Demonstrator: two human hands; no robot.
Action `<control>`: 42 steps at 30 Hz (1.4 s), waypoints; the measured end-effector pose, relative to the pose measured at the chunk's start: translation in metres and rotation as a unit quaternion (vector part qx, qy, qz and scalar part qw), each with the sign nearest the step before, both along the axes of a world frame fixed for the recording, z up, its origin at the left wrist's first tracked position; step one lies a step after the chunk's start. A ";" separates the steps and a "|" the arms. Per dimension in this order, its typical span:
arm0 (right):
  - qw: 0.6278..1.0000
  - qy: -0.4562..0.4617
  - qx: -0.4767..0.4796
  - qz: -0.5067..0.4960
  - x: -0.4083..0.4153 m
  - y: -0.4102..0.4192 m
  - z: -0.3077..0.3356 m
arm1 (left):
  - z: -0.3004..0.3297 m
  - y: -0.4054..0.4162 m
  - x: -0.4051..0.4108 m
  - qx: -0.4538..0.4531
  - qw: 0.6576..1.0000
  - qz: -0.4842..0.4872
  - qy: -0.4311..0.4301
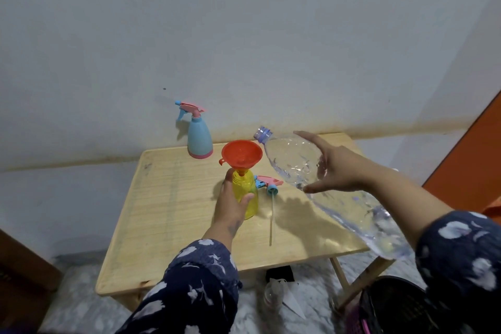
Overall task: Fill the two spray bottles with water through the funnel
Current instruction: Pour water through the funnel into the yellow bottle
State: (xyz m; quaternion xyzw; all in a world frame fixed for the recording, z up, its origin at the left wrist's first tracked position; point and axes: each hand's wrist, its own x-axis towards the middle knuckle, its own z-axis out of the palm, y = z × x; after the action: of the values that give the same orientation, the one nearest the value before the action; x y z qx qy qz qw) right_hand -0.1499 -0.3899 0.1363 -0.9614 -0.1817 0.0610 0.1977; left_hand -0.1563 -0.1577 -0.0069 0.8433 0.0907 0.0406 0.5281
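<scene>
Counter (pixel 151 225) room lies mostly on your left side, bare wood from the left rim to the near edge; the far edge sits close to the wall. Blue bottle (pixel 199 141) stands capped at that far edge, apart from the rest. Your left hand (pixel 230 207) curls round the yellow bottle (pixel 248 198), which stands upright mid-counter with the funnel (pixel 241 156) seated in its neck; how much water is inside, you cannot tell. Just right of it the spray head (pixel 268 184) lies on the wood, its tube (pixel 271 219) running toward you. Your right hand (pixel 341 168) grips the big clear bottle (pixel 295 160), thumb and fingers spread around it, tilted with its open mouth just beside the funnel's rim.
</scene>
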 end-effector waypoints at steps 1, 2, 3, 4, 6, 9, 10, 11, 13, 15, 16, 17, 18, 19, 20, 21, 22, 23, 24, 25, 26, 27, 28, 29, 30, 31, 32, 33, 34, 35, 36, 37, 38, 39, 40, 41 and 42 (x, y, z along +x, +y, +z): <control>0.999 0.000 0.035 -0.005 0.001 -0.001 -0.005 | 0.000 0.000 0.000 0.003 1.000 0.001 0.003; 0.998 -0.002 0.066 -0.012 0.002 -0.003 -0.010 | -0.001 0.000 0.000 0.005 1.000 0.001 0.001; 0.995 -0.010 0.095 -0.021 0.003 -0.005 -0.015 | -0.002 0.000 0.001 0.006 1.000 0.000 0.002; 0.992 -0.020 0.122 -0.033 0.005 -0.007 -0.020 | -0.004 0.000 0.001 0.004 1.000 0.001 -0.001; 0.979 -0.033 0.186 -0.069 0.013 -0.014 -0.029 | -0.006 0.000 0.002 0.004 1.000 0.007 -0.002; 0.946 -0.065 0.286 -0.137 0.029 -0.025 -0.039 | -0.011 0.000 0.004 0.009 1.000 0.017 -0.004; 0.934 -0.080 0.310 -0.157 0.034 -0.026 -0.041 | -0.013 0.000 0.005 0.012 1.000 0.019 -0.004; 0.924 -0.095 0.326 -0.173 0.039 -0.027 -0.043 | -0.014 0.000 0.006 0.014 1.000 0.023 -0.002; 0.911 -0.128 0.338 -0.196 0.051 -0.024 -0.046 | -0.016 -0.001 0.007 0.017 0.999 0.029 0.001; 0.901 -0.156 0.345 -0.212 0.064 -0.021 -0.049 | -0.017 -0.001 0.008 0.028 0.999 0.027 -0.002; 0.897 -0.167 0.348 -0.217 0.071 -0.020 -0.051 | -0.017 -0.001 0.008 0.028 0.999 0.026 -0.003; 0.893 -0.175 0.353 -0.220 0.079 -0.019 -0.054 | -0.017 -0.001 0.008 0.029 0.999 0.026 -0.004; 0.888 -0.180 0.360 -0.225 0.086 -0.019 -0.056 | -0.018 -0.001 0.007 0.032 0.999 0.026 -0.007; 0.882 -0.182 0.369 -0.231 0.093 -0.019 -0.059 | -0.018 -0.001 0.007 0.035 0.999 0.026 -0.009; 0.876 -0.180 0.378 -0.238 0.100 -0.020 -0.063 | -0.018 0.000 0.007 0.037 0.999 0.026 -0.012; 0.871 -0.174 0.388 -0.243 0.107 -0.019 -0.067 | -0.018 0.000 0.008 0.036 0.999 0.028 -0.015; 0.866 -0.167 0.399 -0.249 0.113 -0.019 -0.071 | -0.018 0.000 0.008 0.032 0.999 0.030 -0.015; 0.860 -0.163 0.412 -0.254 0.118 -0.018 -0.074 | -0.018 0.000 0.008 0.031 0.999 0.032 -0.016; 0.852 -0.166 0.425 -0.256 0.123 -0.018 -0.078 | -0.018 0.000 0.007 0.032 0.999 0.034 -0.018; 0.847 -0.172 0.433 -0.255 0.128 -0.017 -0.081 | -0.018 0.000 0.007 0.036 0.999 0.035 -0.021; 0.847 -0.176 0.433 -0.252 0.132 -0.016 -0.082 | -0.018 -0.001 0.007 0.037 0.998 0.036 -0.020; 0.851 -0.180 0.427 -0.248 0.136 -0.015 -0.083 | -0.018 -0.001 0.007 0.035 0.999 0.038 -0.016; 0.855 -0.184 0.419 -0.246 0.139 -0.015 -0.084 | -0.018 -0.001 0.007 0.032 0.999 0.040 -0.012; 0.857 -0.190 0.411 -0.245 0.141 -0.015 -0.085 | -0.018 -0.001 0.007 0.031 0.999 0.043 -0.010; 0.858 -0.194 0.406 -0.247 0.142 -0.015 -0.086 | -0.018 -0.001 0.007 0.033 0.998 0.045 -0.007; 0.858 -0.199 0.402 -0.250 0.142 -0.015 -0.087 | -0.018 -0.001 0.007 0.038 0.998 0.045 -0.006; 0.859 -0.202 0.397 -0.252 0.141 -0.015 -0.087 | -0.017 -0.001 0.007 0.042 0.998 0.044 -0.004; 0.859 -0.204 0.394 -0.255 0.140 -0.014 -0.088 | -0.017 -0.001 0.007 0.042 0.998 0.043 -0.003; 0.859 -0.206 0.391 -0.258 0.140 -0.014 -0.088 | -0.017 0.000 0.007 0.041 0.998 0.043 -0.001; 0.860 -0.209 0.386 -0.260 0.140 -0.015 -0.088 | -0.017 0.000 0.007 0.040 0.998 0.042 -0.001; 0.863 -0.209 0.380 -0.259 0.139 -0.015 -0.087 | -0.017 0.000 0.007 0.041 0.998 0.040 0.001; 0.867 -0.206 0.373 -0.259 0.138 -0.016 -0.085 | -0.017 0.000 0.006 0.042 0.998 0.037 0.001; 0.870 -0.204 0.368 -0.256 0.137 -0.017 -0.083 | -0.017 0.001 0.006 0.043 0.998 0.035 0.002; 0.873 -0.201 0.364 -0.255 0.134 -0.017 -0.082 | -0.017 0.002 0.006 0.045 0.998 0.034 0.002; 0.874 -0.200 0.360 -0.260 0.130 -0.016 -0.081 | -0.018 0.002 0.006 0.049 0.998 0.035 0.003; 0.871 -0.197 0.353 -0.279 0.124 -0.014 -0.079 | -0.018 0.002 0.007 0.054 0.998 0.034 0.004; 0.867 -0.195 0.338 -0.309 0.116 -0.010 -0.077 | -0.018 0.003 0.006 0.058 0.998 0.033 0.006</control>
State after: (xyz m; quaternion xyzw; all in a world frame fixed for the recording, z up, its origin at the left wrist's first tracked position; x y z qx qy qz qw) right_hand -0.0339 -0.4002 0.0589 -0.8347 0.0804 -0.2573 0.4802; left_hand -0.1499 -0.1552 -0.0246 0.8693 0.1190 0.0585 0.4761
